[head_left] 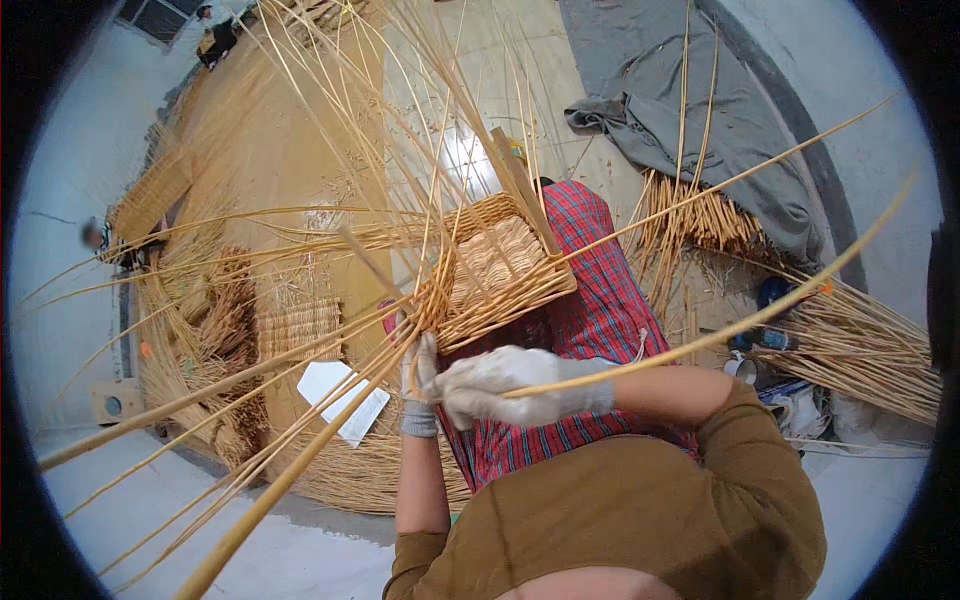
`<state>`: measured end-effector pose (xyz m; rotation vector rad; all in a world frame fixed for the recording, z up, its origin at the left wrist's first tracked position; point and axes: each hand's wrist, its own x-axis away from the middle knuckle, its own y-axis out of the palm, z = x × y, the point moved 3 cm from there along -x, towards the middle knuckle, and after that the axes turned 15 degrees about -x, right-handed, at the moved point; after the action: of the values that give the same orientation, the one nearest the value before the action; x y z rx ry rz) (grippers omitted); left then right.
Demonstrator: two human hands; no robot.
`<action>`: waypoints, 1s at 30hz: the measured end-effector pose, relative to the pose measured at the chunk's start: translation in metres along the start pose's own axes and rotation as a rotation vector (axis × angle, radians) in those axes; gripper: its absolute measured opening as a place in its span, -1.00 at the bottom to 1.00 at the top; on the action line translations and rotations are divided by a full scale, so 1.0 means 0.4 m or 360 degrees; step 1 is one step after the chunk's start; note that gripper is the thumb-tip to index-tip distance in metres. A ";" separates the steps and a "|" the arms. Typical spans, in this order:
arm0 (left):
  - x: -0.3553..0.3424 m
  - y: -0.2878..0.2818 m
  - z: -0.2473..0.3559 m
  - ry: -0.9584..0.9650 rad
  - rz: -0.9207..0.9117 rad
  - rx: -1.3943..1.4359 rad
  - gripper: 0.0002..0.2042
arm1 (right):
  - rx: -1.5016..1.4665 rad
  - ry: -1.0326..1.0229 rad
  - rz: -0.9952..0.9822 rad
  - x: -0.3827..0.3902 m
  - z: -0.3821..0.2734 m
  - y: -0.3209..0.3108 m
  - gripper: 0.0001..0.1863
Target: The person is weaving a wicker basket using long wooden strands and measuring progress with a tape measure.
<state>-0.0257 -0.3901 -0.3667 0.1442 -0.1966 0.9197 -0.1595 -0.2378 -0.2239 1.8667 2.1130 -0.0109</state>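
A half-woven wicker basket point(497, 262) rests on my lap over a red checked cloth point(590, 225), with long loose rods fanning out from its near left corner. My left hand point(420, 372), in a pale glove, is closed at that corner, around the rods there; its fingers are partly hidden. Close beside it, my right hand point(505, 385), also gloved and slightly blurred, is closed on a long wicker rod point(740, 325) that sweeps out to the far right. A flat wooden stick point(525, 190) stands along the basket's far right side.
Bundles of cut rods point(860, 345) and a white mug point(742, 367) lie at right, below a grey blanket point(690, 90). A white sheet point(345, 398), a woven panel point(300, 330) and rod piles point(225, 350) lie at left. Another person point(120, 240) works at the far left.
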 end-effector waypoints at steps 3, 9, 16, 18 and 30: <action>-0.013 -0.005 0.052 0.0877 -0.0282 -0.1015 -0.18 | 0.0627 -0.0506 0.0012 0.028 -0.025 -0.013 -0.77; -0.184 -0.141 0.005 -0.0026 -0.0718 -0.0894 -0.11 | 0.0893 -0.0802 -0.0018 -0.068 0.063 0.103 -0.89; -0.273 -0.092 0.057 0.0234 -0.1158 -0.0576 -0.60 | 0.0977 -0.0925 0.0340 0.021 0.029 0.023 -0.81; -0.293 -0.093 0.037 0.0131 -0.1283 -0.0350 -0.66 | 0.1016 -0.0800 0.0389 0.035 0.015 -0.001 -0.74; -0.268 -0.065 0.066 0.1309 -0.1155 -0.0974 -0.28 | 0.0394 0.0396 0.1832 0.155 0.174 -0.207 -0.70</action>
<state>-0.0710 -0.4941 -0.3667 -0.6901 0.3328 0.1148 -0.2295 -0.2048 -0.3219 3.0666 0.8772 0.2366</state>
